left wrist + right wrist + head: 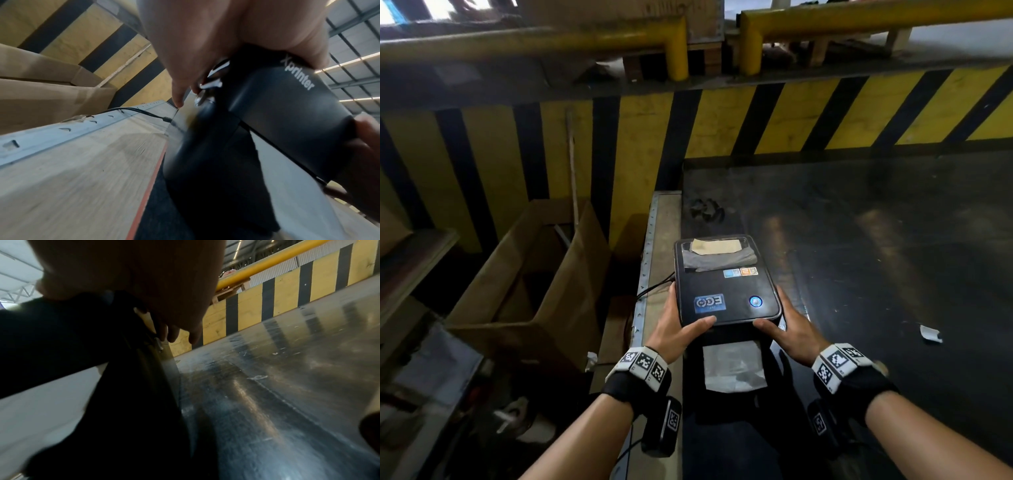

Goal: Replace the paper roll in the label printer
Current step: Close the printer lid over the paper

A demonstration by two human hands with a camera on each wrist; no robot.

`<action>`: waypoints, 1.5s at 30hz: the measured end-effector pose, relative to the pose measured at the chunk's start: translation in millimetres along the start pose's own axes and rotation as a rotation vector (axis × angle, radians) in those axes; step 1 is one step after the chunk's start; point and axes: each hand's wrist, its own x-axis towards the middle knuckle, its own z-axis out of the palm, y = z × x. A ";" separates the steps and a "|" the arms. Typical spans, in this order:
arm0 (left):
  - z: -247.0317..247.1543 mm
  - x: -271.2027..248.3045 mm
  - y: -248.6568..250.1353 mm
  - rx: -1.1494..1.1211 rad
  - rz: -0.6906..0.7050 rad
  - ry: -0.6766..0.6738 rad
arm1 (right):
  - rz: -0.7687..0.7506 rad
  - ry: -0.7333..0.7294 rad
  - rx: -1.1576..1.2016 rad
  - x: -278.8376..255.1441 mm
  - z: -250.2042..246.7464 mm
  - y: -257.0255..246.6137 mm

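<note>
A wide dark surface (859, 240) is seen stretching ahead, backed by a yellow-and-black striped wall (722, 130). To the left, an open cardboard box (534, 274) is set below the surface's pale edge. The black label printer (726, 284) is found at the near left part of the surface, its lid grasped on both sides: the left hand (681, 329) is wrapped round the left edge, thumb laid on top, and the right hand (787, 329) is clamped on the right edge likewise. A blue button (755, 301) is lit on the lid. A white label strip (732, 366) is seen at the printer's front.
</note>
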 end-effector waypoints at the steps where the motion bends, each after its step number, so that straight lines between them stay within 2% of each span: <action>1: 0.1 0.4 -0.8 -0.012 0.004 0.003 | 0.008 -0.001 0.001 0.6 0.2 0.3; 20: 3.2 -1.1 -4.8 -0.023 0.016 0.024 | 0.008 0.013 0.138 0.3 6.9 8.3; 45: 3.0 -2.2 -3.6 -0.037 -0.008 0.024 | 0.033 0.017 0.132 0.0 9.0 10.3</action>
